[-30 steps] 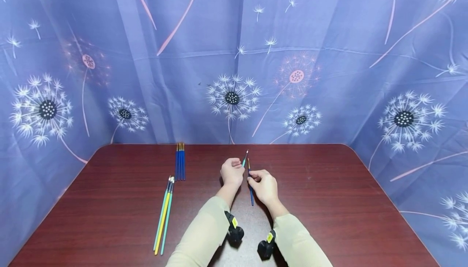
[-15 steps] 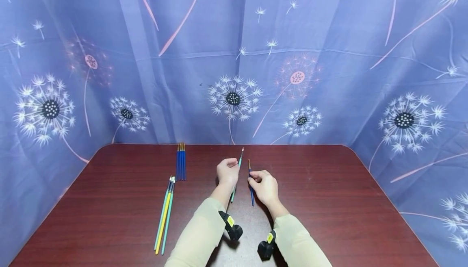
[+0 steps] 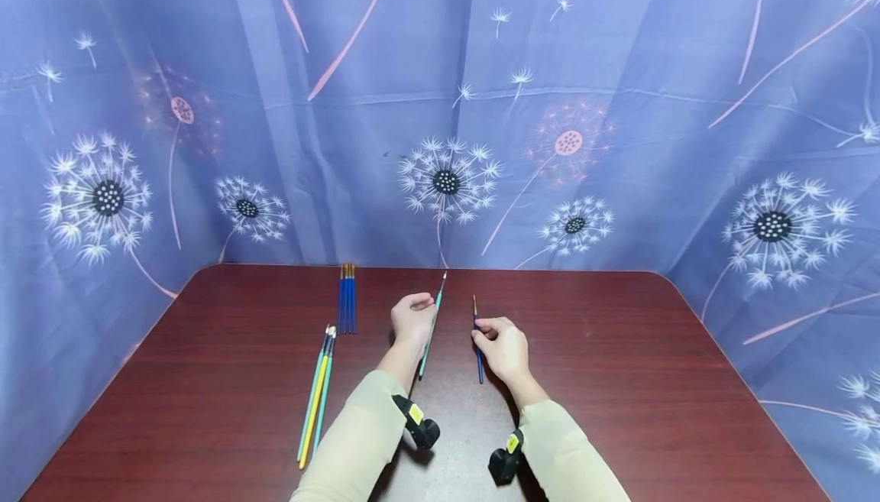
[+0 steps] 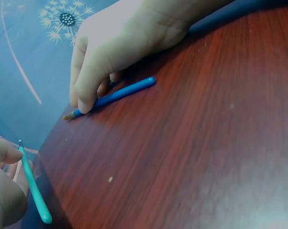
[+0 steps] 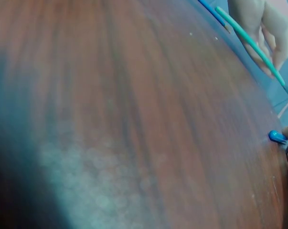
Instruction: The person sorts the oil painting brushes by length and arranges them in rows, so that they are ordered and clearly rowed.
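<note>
My left hand (image 3: 411,320) pinches a mint-green paintbrush (image 3: 428,345) with a pale tip pointing to the back of the table; in the left wrist view this brush (image 4: 35,191) slants along the fingertips. To its right, my right hand (image 3: 505,348) pinches a shorter blue paintbrush (image 3: 479,357) near its brown bristles. Its blue handle (image 4: 129,89) lies close over the wood in the left wrist view. Only the blue brush's rounded end (image 5: 277,137) and some fingers show at the edge of the right wrist view. A gap of table separates the two brushes.
Several blue paintbrushes (image 3: 347,299) lie side by side at the back left of the dark red wooden table (image 3: 619,380). Nearer, two green paintbrushes and a yellow one (image 3: 314,410) lie together. A blue dandelion-print curtain (image 3: 357,166) hangs behind the table.
My left hand has moved left with the green paintbrush, away from the blue one, and more of its handle now shows. My right hand has stayed on the blue paintbrush.
</note>
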{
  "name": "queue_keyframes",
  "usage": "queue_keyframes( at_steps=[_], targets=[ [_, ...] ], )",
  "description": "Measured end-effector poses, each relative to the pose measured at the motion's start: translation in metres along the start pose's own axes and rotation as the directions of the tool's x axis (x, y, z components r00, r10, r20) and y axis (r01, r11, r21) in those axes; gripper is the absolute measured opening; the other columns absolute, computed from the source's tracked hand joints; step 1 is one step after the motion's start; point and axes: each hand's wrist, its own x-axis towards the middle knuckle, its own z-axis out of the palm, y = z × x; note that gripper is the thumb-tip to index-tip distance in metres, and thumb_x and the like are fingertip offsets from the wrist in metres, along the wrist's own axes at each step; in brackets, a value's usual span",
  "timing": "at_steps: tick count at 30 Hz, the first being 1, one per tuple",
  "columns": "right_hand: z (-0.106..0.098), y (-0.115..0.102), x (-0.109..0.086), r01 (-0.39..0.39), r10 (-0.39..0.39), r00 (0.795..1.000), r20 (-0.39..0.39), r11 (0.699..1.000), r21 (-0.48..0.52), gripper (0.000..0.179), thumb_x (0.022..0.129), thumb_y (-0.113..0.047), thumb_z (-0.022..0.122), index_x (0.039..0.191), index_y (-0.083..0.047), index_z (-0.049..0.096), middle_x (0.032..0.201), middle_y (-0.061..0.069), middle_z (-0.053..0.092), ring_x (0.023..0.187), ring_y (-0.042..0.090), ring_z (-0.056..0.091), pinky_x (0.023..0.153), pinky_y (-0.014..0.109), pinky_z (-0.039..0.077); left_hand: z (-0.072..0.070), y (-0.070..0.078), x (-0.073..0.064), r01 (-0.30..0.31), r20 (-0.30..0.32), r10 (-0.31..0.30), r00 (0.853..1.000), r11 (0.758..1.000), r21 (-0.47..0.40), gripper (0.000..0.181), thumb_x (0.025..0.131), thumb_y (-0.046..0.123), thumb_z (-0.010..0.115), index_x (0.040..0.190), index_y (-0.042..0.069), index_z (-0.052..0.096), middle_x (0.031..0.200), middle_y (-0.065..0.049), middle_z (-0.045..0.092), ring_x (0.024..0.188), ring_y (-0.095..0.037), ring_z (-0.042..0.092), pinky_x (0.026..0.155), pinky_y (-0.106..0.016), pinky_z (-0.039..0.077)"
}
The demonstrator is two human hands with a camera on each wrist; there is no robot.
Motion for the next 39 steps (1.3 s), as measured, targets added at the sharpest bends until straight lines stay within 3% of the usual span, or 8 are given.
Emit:
queue_keyframes(
  at_steps=[12, 22, 32, 39],
  targets=[
    [-0.001, 0.001, 0.001, -0.001, 0.001, 1.0, 0.01, 1.0, 0.001, 0.019, 0.079, -0.016, 0.072, 0.097, -0.011, 0.075, 0.085, 0.0, 0.069, 0.072, 0.013, 0.065, 0.066, 0.025, 0.048, -0.031, 0.008, 0.007, 0.008, 0.012, -0.009, 1.0, 0.999, 0.034, 0.027, 0.078, -0.005, 0.067, 0.105, -0.004, 0.067, 0.101, -0.019, 0.07, 0.087, -0.015, 0.067, 0.076, -0.024, 0.054],
    [-0.001, 0.0, 0.002, -0.01, 0.01, 1.0, 0.02, 1.0, -0.017, 0.02, 0.079, -0.017, 0.072, 0.098, -0.011, 0.075, 0.084, -0.001, 0.069, 0.073, 0.013, 0.065, 0.067, 0.027, 0.048, -0.06, 0.012, 0.011, 0.01, -0.016, -0.009, 1.0, 0.998, 0.069, 0.029, 0.078, -0.006, 0.066, 0.108, -0.005, 0.066, 0.104, -0.021, 0.069, 0.088, -0.015, 0.066, 0.08, -0.028, 0.055],
    [-0.001, 0.002, 0.001, -0.02, 0.02, 1.0, 0.009, 1.0, -0.024, 0.02, 0.079, -0.018, 0.072, 0.098, -0.011, 0.075, 0.085, -0.001, 0.068, 0.073, 0.013, 0.065, 0.067, 0.029, 0.05, -0.082, 0.014, 0.012, 0.007, -0.024, -0.004, 1.0, 0.996, 0.09, 0.031, 0.079, -0.005, 0.065, 0.109, -0.005, 0.065, 0.106, -0.02, 0.069, 0.085, -0.01, 0.064, 0.074, -0.018, 0.052],
    [0.0, -0.001, 0.0, -0.014, 0.015, 1.0, 0.015, 1.0, -0.014, 0.021, 0.079, -0.018, 0.072, 0.099, -0.011, 0.075, 0.087, 0.0, 0.069, 0.075, 0.014, 0.066, 0.07, 0.032, 0.05, -0.108, 0.015, 0.013, 0.004, -0.046, -0.001, 0.999, 0.997, 0.078, 0.032, 0.08, -0.005, 0.065, 0.111, -0.006, 0.064, 0.107, -0.021, 0.069, 0.085, -0.008, 0.065, 0.067, -0.01, 0.049]
  ],
)
